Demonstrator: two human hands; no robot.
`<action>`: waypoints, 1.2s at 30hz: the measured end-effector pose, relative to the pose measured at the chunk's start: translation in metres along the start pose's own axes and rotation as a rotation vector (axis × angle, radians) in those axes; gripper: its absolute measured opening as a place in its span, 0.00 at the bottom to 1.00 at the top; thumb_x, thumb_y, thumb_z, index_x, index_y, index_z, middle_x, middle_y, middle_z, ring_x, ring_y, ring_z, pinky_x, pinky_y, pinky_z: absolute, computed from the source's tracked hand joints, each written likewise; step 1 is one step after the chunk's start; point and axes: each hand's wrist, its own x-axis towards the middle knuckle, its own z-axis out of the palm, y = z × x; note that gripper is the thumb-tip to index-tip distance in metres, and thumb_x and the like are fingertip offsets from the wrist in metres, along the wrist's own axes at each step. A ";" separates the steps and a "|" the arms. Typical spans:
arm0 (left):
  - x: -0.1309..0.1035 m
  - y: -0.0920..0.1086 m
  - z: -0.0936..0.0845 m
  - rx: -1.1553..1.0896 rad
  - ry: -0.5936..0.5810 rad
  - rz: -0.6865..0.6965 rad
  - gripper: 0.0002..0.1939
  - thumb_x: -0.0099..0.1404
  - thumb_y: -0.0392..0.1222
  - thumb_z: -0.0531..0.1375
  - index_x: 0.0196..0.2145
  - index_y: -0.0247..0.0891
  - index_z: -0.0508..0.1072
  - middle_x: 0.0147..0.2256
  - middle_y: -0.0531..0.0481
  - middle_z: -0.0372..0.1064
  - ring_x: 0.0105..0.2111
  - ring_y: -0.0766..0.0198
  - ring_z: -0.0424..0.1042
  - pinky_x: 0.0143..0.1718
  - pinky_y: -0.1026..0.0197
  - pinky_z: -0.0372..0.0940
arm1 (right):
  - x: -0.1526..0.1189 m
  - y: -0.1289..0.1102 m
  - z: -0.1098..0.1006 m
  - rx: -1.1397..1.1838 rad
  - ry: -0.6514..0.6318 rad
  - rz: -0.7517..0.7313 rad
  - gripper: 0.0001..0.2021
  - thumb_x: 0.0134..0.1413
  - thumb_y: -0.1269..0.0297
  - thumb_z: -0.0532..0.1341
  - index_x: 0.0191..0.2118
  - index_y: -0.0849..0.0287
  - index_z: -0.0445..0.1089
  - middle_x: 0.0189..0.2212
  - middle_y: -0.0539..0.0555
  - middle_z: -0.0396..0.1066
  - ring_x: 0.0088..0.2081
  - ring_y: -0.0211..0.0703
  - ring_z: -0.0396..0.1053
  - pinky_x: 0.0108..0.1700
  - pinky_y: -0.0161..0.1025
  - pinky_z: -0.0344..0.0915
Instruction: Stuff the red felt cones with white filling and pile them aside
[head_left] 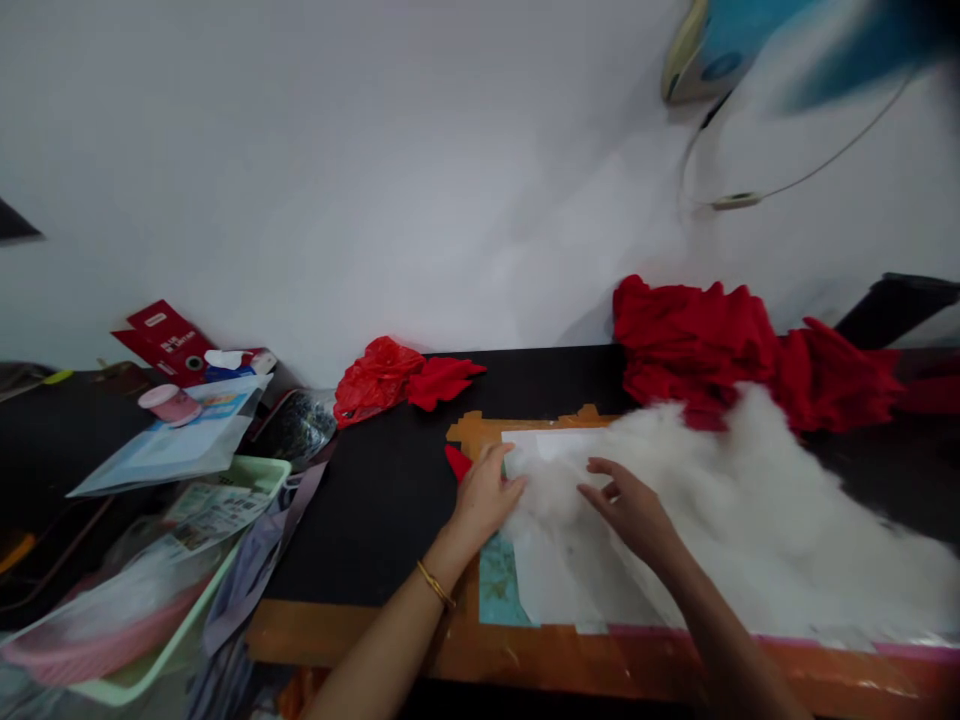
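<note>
Tuft of white fluff (551,495) lies on the white sheet (559,590) atop the bench (337,530), between both hands. Left hand (481,498): thumb and fingers parted, at the tuft's left edge; whether they grip any fibre cannot be determined. Right hand (636,512): fingers partly open, near the tuft's right side. Fluff pile (750,510) extends rightward, in front of red cloth (690,340).

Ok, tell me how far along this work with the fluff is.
Already done: the fluff is laid out, partly over white paper. In hand: a thin tuft between the left hand and right hand, a red piece by the left. Left to do: probably plenty, given that big heap; whether the red pile is finished or waiting, I can't tell.
</note>
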 end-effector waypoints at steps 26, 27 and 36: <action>-0.031 -0.013 0.028 0.057 -0.254 0.132 0.32 0.56 0.36 0.62 0.58 0.35 0.61 0.61 0.36 0.55 0.60 0.49 0.58 0.60 0.48 0.56 | -0.006 -0.012 0.043 0.019 -0.198 -0.254 0.28 0.48 0.72 0.55 0.58 0.59 0.62 0.42 0.56 0.72 0.33 0.41 0.70 0.39 0.39 0.65; -0.032 -0.013 0.032 0.089 -0.240 0.147 0.26 0.57 0.33 0.60 0.54 0.35 0.65 0.59 0.37 0.58 0.58 0.50 0.60 0.59 0.49 0.57 | -0.007 -0.014 0.044 0.007 -0.191 -0.279 0.23 0.48 0.72 0.55 0.53 0.59 0.66 0.39 0.55 0.72 0.34 0.42 0.70 0.39 0.38 0.65; -0.018 -0.012 0.027 0.092 -0.076 0.076 0.09 0.61 0.32 0.53 0.26 0.37 0.70 0.31 0.47 0.68 0.35 0.60 0.67 0.42 0.57 0.62 | 0.002 -0.002 0.034 -0.031 -0.062 -0.213 0.10 0.54 0.62 0.54 0.27 0.59 0.68 0.23 0.52 0.69 0.26 0.44 0.67 0.31 0.38 0.59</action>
